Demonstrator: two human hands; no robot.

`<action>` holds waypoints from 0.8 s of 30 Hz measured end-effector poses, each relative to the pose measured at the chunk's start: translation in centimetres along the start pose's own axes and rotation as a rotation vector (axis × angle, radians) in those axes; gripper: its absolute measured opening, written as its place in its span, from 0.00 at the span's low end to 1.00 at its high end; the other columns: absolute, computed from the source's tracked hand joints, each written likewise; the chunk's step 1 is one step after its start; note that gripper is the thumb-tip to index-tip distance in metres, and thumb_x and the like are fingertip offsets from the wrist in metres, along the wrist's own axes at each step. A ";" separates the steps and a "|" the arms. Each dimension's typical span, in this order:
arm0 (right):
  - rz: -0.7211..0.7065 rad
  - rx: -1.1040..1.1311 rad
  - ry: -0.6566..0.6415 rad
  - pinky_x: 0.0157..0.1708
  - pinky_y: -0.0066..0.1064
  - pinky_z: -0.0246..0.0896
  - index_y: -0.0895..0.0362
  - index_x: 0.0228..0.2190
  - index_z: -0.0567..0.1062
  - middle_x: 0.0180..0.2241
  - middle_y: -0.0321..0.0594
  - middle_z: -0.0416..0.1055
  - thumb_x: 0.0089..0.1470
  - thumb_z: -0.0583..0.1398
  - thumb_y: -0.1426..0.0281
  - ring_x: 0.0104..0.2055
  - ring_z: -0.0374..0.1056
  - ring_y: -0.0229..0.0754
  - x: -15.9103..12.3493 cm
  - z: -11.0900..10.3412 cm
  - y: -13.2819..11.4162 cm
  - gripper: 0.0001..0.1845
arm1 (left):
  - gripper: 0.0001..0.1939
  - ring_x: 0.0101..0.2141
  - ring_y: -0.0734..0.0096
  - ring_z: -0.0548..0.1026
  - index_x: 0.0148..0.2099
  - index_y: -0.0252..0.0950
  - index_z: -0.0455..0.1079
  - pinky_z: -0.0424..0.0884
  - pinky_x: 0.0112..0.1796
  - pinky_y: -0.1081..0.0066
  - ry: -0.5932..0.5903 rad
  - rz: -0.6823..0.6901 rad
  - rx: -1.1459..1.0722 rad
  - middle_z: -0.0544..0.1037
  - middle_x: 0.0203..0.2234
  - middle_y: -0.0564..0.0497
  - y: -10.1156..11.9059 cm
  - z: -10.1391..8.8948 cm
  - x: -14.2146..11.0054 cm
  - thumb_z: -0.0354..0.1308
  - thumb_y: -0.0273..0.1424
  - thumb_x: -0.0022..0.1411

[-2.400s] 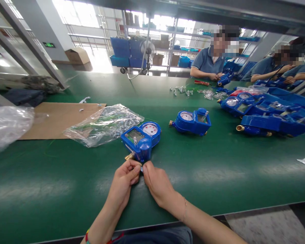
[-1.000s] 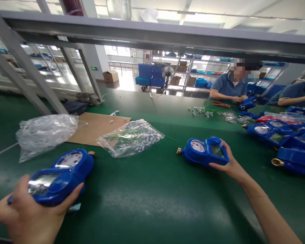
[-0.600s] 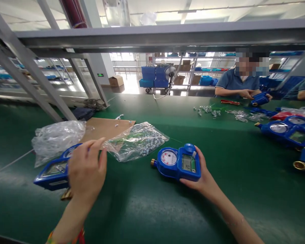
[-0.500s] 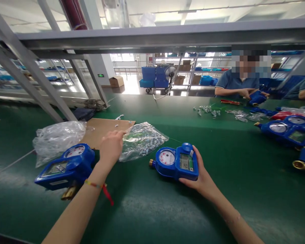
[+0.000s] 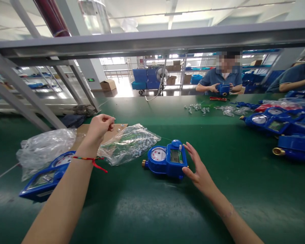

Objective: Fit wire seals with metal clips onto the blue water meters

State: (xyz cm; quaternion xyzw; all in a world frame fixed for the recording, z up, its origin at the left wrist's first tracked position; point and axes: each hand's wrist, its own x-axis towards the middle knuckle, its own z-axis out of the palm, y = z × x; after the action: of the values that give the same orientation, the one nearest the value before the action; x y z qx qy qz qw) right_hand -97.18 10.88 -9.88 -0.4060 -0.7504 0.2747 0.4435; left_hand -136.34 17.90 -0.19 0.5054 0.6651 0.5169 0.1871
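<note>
My left hand (image 5: 100,128) is raised over the cardboard sheet (image 5: 114,132), its fingers pinched together; whatever they may hold is too small to make out. Beside it lies a clear plastic bag (image 5: 132,144) of small grey-blue parts. A blue water meter (image 5: 165,157) with a round dial, a small display and a brass end lies on the green bench in front of me. Around its right end, thumb and fingers apart, is my right hand (image 5: 197,169). Another blue water meter (image 5: 47,179) rests at the left, partly hidden by my left forearm.
A crumpled clear bag (image 5: 45,149) lies at the left. Several blue meters (image 5: 266,120) are grouped at the right. Small clear parts (image 5: 197,108) are scattered farther back. Across the bench a co-worker (image 5: 221,79) holds a blue meter. A metal rail (image 5: 152,44) crosses overhead.
My left hand has lifted off the bag's edge, fingers now pinched. My right hand's fingers have loosened from the meter. The view has turned somewhat right. The co-worker has raised their meter.
</note>
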 end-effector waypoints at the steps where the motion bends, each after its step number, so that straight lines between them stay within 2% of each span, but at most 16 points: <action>1: -0.044 -0.078 0.095 0.61 0.51 0.49 0.49 0.61 0.54 0.61 0.47 0.56 0.56 0.59 0.56 0.63 0.52 0.52 -0.2 0.0 -1.0 0.35 | 0.07 0.24 0.75 0.69 0.36 0.33 0.66 0.70 0.32 0.69 -0.011 0.001 -0.085 0.68 0.22 0.56 0.9 -0.4 -0.7 0.57 0.32 0.59; 3: -0.148 -0.216 0.285 0.57 0.47 0.55 0.50 0.55 0.63 0.53 0.46 0.63 0.58 0.58 0.65 0.57 0.59 0.50 -1.0 0.5 -3.6 0.23 | 0.10 0.25 0.75 0.71 0.36 0.33 0.66 0.71 0.33 0.70 -0.066 -0.003 -0.206 0.70 0.23 0.54 2.6 -0.7 -2.9 0.60 0.34 0.57; 5: -0.228 -0.258 0.355 0.52 0.41 0.60 0.50 0.50 0.66 0.46 0.44 0.66 0.59 0.56 0.72 0.51 0.63 0.46 -2.0 1.6 -6.4 0.18 | 0.12 0.26 0.74 0.73 0.35 0.32 0.67 0.72 0.32 0.71 -0.157 -0.029 -0.307 0.73 0.24 0.52 3.8 -0.4 -6.3 0.63 0.35 0.55; 7: -0.229 -0.203 0.262 0.51 0.38 0.60 0.50 0.51 0.65 0.46 0.43 0.66 0.60 0.53 0.75 0.50 0.63 0.43 -3.0 3.1 -9.0 0.18 | 0.13 0.26 0.74 0.74 0.34 0.32 0.69 0.72 0.30 0.74 -0.261 -0.097 -0.445 0.74 0.26 0.51 4.4 0.5 -10.6 0.65 0.35 0.52; 10: -0.100 -0.133 0.015 0.53 0.39 0.57 0.53 0.54 0.62 0.51 0.45 0.64 0.63 0.51 0.71 0.53 0.60 0.45 -3.8 5.8 -11.1 0.18 | 0.12 0.26 0.74 0.74 0.33 0.32 0.70 0.72 0.28 0.75 -0.356 -0.243 -0.590 0.76 0.26 0.50 4.5 2.6 -17.0 0.66 0.34 0.52; 12: 0.008 -0.129 -0.125 0.47 0.38 0.59 0.55 0.47 0.67 0.44 0.44 0.68 0.65 0.48 0.68 0.47 0.63 0.45 -4.3 7.1 -11.2 0.13 | 0.11 0.26 0.72 0.74 0.33 0.32 0.70 0.73 0.30 0.74 -0.403 -0.302 -0.620 0.77 0.24 0.50 4.0 3.9 -20.3 0.65 0.35 0.54; 15: 0.144 -0.075 -0.217 0.35 0.31 0.57 0.57 0.30 0.68 0.30 0.38 0.69 0.67 0.46 0.69 0.34 0.64 0.40 -5.3 7.8 -10.1 0.16 | 0.12 0.25 0.70 0.74 0.33 0.33 0.69 0.72 0.29 0.71 -0.480 -0.342 -0.553 0.76 0.23 0.49 2.9 5.2 -22.9 0.62 0.38 0.56; 17: 0.211 -0.015 -0.213 0.33 0.29 0.54 0.57 0.27 0.67 0.27 0.36 0.67 0.66 0.47 0.68 0.32 0.63 0.38 -6.0 7.3 -9.3 0.17 | 0.13 0.23 0.69 0.72 0.32 0.35 0.68 0.70 0.28 0.69 -0.399 -0.234 -0.319 0.74 0.22 0.51 2.3 5.4 -23.4 0.62 0.40 0.56; 19: 0.264 0.054 -0.219 0.33 0.28 0.53 0.57 0.27 0.67 0.26 0.34 0.66 0.66 0.48 0.67 0.31 0.63 0.36 -6.7 6.4 -8.7 0.17 | 0.10 0.28 0.66 0.73 0.33 0.37 0.69 0.69 0.33 0.67 -0.264 0.061 -0.034 0.75 0.26 0.51 1.9 5.3 -23.5 0.62 0.38 0.57; 20: 0.280 0.089 -0.228 0.33 0.27 0.52 0.57 0.27 0.67 0.26 0.33 0.66 0.66 0.48 0.67 0.31 0.62 0.36 -7.0 6.0 -8.5 0.17 | 0.07 0.34 0.64 0.73 0.36 0.38 0.71 0.69 0.38 0.65 -0.244 0.237 0.064 0.76 0.31 0.49 1.9 5.3 -23.5 0.61 0.36 0.58; 21: 0.290 0.123 -0.236 0.33 0.26 0.52 0.57 0.26 0.67 0.26 0.33 0.65 0.66 0.48 0.66 0.30 0.62 0.35 -7.2 5.6 -8.4 0.17 | 0.06 0.40 0.62 0.73 0.39 0.39 0.72 0.67 0.44 0.63 -0.282 0.400 0.116 0.76 0.36 0.49 1.9 5.3 -23.5 0.60 0.33 0.59; 22: 0.298 0.153 -0.237 0.33 0.26 0.52 0.57 0.26 0.67 0.26 0.33 0.65 0.66 0.49 0.65 0.30 0.61 0.34 -7.5 5.2 -8.2 0.18 | 0.06 0.45 0.62 0.71 0.41 0.41 0.72 0.63 0.49 0.62 -0.376 0.527 0.133 0.76 0.40 0.50 2.1 5.4 -23.5 0.58 0.31 0.61; 24: 0.315 0.197 -0.231 0.33 0.25 0.51 0.57 0.26 0.68 0.26 0.32 0.64 0.66 0.49 0.64 0.29 0.61 0.34 -7.9 4.8 -8.0 0.18 | 0.06 0.44 0.66 0.71 0.42 0.42 0.72 0.60 0.53 0.62 -0.592 0.621 0.122 0.76 0.39 0.52 2.3 5.7 -23.5 0.55 0.29 0.64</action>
State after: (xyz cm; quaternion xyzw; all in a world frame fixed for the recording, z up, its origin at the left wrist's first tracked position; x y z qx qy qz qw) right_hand -102.19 -0.23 -9.36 -0.4389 -0.6930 0.4572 0.3435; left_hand -121.00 0.24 -6.85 0.8182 0.4286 0.3410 0.1749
